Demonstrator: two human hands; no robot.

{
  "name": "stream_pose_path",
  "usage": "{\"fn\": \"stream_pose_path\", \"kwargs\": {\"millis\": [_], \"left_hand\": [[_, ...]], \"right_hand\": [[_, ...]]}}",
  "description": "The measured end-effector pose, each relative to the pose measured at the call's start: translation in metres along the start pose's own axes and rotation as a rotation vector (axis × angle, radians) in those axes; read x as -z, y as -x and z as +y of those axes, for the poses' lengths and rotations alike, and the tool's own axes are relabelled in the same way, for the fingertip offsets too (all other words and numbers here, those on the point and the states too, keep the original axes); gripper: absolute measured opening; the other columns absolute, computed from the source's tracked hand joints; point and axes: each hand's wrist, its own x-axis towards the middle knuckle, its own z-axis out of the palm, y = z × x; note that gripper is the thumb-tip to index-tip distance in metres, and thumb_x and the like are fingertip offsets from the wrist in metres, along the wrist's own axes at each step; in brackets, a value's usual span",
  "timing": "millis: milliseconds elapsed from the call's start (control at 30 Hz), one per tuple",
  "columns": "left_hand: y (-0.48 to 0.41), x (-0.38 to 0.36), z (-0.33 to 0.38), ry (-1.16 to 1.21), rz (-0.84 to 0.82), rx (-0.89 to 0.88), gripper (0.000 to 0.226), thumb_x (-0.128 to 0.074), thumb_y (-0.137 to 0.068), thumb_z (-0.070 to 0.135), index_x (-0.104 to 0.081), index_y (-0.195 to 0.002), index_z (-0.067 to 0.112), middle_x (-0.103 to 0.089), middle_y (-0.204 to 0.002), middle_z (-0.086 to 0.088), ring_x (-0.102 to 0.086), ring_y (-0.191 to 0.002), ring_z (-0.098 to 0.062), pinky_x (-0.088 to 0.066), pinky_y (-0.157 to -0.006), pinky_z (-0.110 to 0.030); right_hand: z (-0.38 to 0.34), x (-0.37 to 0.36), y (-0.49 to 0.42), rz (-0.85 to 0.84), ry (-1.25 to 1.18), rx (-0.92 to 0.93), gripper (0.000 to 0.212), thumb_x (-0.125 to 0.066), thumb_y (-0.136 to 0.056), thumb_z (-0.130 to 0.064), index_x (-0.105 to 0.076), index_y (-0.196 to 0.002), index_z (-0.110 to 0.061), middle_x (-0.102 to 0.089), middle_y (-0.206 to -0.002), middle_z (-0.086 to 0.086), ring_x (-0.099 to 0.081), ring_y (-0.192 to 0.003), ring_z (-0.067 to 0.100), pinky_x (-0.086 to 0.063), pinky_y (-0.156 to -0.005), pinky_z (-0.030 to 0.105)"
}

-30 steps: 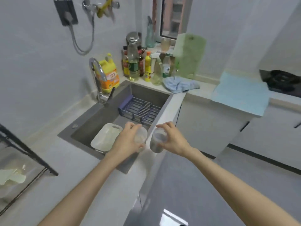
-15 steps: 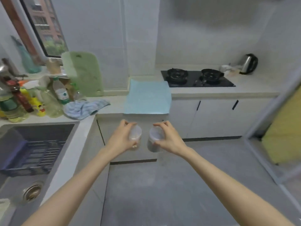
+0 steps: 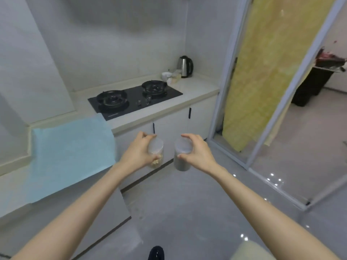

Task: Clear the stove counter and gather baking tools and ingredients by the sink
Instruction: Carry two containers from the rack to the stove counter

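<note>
My left hand (image 3: 138, 153) grips a clear lidded jar with pale yellowish pieces (image 3: 156, 155) by its top. My right hand (image 3: 200, 153) grips a second clear jar with dark grey contents (image 3: 181, 158) the same way. Both jars hang in the air over the floor, side by side, in front of the white cabinets. Behind them is the black two-burner stove (image 3: 134, 98) set in the pale counter (image 3: 193, 87). A steel kettle (image 3: 185, 66) and a few small white and pale items (image 3: 170, 76) stand at the counter's far right corner.
A light blue cloth (image 3: 69, 149) covers the counter at the left and hangs over its edge. A sliding door frame (image 3: 277, 102) with a yellow sheet (image 3: 262, 62) stands at the right. A dark bin (image 3: 309, 87) is beyond it. Grey floor lies below my arms.
The view has swung right from the sink to the stove counter and the door. Both hands keep holding the two jars in front of me.
</note>
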Motion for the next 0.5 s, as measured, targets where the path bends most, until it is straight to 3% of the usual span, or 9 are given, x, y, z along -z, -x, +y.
{"fn": "stream_pose_path", "kwargs": {"millis": [133,500], "left_hand": [[-0.084,-0.014,0.012,0.027,-0.064,-0.121,0.075,-0.074,-0.077,0.031,-0.038,-0.142,0.021,-0.037,-0.129,-0.001,-0.048,-0.116,-0.019,-0.041,-0.096,-0.031],[-0.293,-0.052,0.054,0.034,-0.168,-0.348,0.078,-0.076,-0.075,0.034,-0.038,-0.142,0.020,-0.039,-0.127,-0.002,-0.050,-0.112,-0.022,-0.044,-0.094,-0.037]], "right_hand": [[0.026,0.024,-0.048,0.116,0.034,-0.092,0.067,-0.074,-0.075,-0.023,-0.046,-0.135,-0.024,-0.046,-0.137,-0.001,-0.042,-0.127,0.015,-0.033,-0.097,0.023],[0.094,0.082,-0.177,0.359,0.094,-0.304,0.070,-0.078,-0.070,-0.023,-0.049,-0.133,-0.023,-0.047,-0.132,0.001,-0.046,-0.123,0.018,-0.037,-0.102,0.027]]}}
